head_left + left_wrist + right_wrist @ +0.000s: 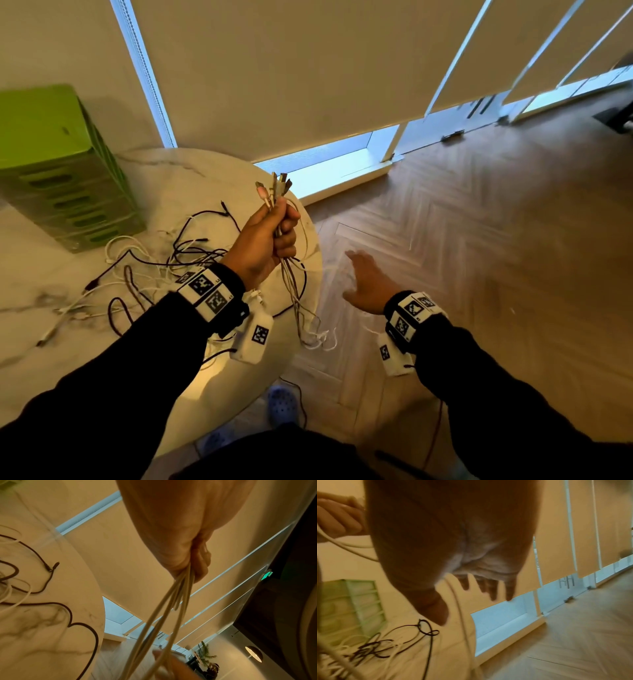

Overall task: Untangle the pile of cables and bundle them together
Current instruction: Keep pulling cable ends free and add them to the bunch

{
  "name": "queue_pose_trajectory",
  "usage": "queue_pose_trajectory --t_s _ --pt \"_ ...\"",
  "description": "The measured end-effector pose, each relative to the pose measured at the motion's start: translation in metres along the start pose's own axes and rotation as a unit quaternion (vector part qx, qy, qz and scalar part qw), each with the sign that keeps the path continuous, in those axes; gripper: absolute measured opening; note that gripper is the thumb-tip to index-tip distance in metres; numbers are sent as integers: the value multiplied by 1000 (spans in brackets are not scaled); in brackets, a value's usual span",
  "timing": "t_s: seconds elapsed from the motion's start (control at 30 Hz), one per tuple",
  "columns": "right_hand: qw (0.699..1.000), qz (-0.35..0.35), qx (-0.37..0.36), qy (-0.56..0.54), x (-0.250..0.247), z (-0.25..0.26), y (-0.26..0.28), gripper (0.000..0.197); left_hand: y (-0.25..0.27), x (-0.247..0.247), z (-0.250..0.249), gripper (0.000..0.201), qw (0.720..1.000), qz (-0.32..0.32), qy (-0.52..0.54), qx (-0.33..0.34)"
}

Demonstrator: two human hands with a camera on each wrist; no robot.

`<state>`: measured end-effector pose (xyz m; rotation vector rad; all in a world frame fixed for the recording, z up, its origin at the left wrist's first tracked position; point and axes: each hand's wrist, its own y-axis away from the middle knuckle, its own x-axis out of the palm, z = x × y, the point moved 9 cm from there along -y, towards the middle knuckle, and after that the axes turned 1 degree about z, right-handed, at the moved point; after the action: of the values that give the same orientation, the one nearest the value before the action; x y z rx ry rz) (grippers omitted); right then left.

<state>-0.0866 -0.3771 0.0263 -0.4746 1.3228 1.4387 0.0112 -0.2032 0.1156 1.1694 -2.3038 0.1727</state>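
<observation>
Cable bundle upright, plugs up, over the table's edge.
Your left hand (pixel 270 236) fists the cables (pixel 291 274); tails hang down. Your right hand (pixel 368 282) is spread, empty, beside them above the floor (pixel 479 240).

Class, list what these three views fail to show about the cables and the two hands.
- Head view: the count of cables in the left hand; its fingers cover them.
- Right wrist view: the right hand's fingers are motion-blurred.
- Head view: the pile partly hidden under the left sleeve.
</observation>
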Motion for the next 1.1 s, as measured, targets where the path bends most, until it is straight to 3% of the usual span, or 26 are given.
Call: queue_pose_trajectory --t_s 0.07,0.13,0.23,0.4,0.53,0.7,0.8,0.87,0.9,0.93,0.97,1.0,1.03,1.07,1.1 --pt "990 -51 -128 -41 -11 46 7 86 2 -2 2 36 1000 -3 3 -5" --pt "973 -23 -204 -107 -9 80 11 69 2 -6 2 36 1000 -14 5 -4" --pt "960 -17 -246 -134 -7 102 12 30 -2 -16 -2 36 999 -50 -7 9" --pt "947 -95 -276 -134 -23 103 12 16 -6 -42 -9 35 987 -129 -79 46" --pt "944 -101 -214 -229 -37 91 9 20 -8 -59 -5 34 977 -179 -99 58" --pt "959 -162 -175 -156 -55 77 5 20 -4 -68 -3 36 965 -218 -133 62" --pt "968 -167 -91 -166 -50 36 -12 21 -2 -74 -5 37 962 -230 -133 67" --pt "983 -132 -17 -129 -40 -2 -24 21 -3 -78 -6 38 969 -220 -88 65" --pt "994 -72 24 -77 -28 -19 -29 21 -2 -79 -7 38 975 -207 -60 61" --pt "998 5 65 -13 -12 -34 -30 26 -2 -77 -7 39 979 -191 -35 54" --pt "990 83 107 45 2 -45 -27 46 -2 -74 -6 39 983 -175 -16 46" --pt "978 144 128 76 12 -48 -23 79 -2 -69 -6 39 987 -157 -1 38" --pt "975 176 120 69 16 -37 -18 109 -1 -63 -7 40 990 -139 8 30" --pt "980 181 75 37 16 -13 -16 126 -1 -56 -6 40 992 -122 14 19" --pt "985 172 13 -19 12 19 -14 131 0 -49 -6 40 994 -104 13 10"
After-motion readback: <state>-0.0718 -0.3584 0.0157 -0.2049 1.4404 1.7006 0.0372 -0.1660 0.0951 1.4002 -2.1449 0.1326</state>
